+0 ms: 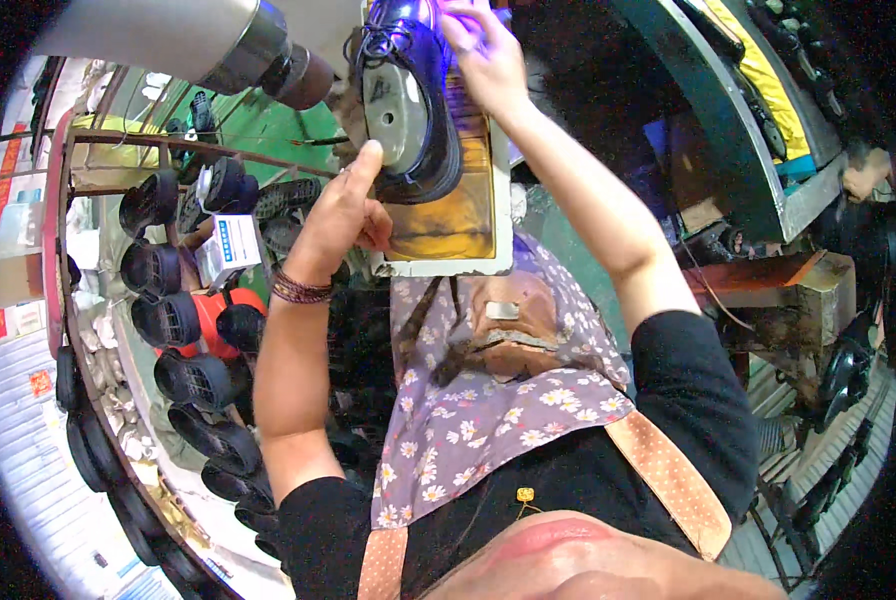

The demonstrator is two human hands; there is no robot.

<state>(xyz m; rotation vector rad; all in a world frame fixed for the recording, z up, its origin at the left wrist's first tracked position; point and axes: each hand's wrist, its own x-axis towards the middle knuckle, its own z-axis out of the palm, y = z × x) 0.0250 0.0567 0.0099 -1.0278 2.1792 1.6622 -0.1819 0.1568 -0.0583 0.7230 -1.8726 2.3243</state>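
A black lace-up shoe (436, 165) with a grey-green last (396, 92) inside it is at the top middle, heel towards me. It is above a yellowish, stained panel with a pale frame (503, 220). My left hand (343, 220) grips the shoe at its heel, thumb against the last's edge and the other fingers curled lower down. At the far right side of the shoe, my right hand (490, 62) has its bent fingers against the upper, lit violet. The toe is cut off by the top edge of the view.
Left of the shoe, a grey machine arm with a dark nozzle (293, 75) reaches close to it. A curved rack at left carries several black soles (158, 265) and a small white-blue box (230, 250). A metal-edged bench (783, 200) and a wooden beam (798, 290) stand at right.
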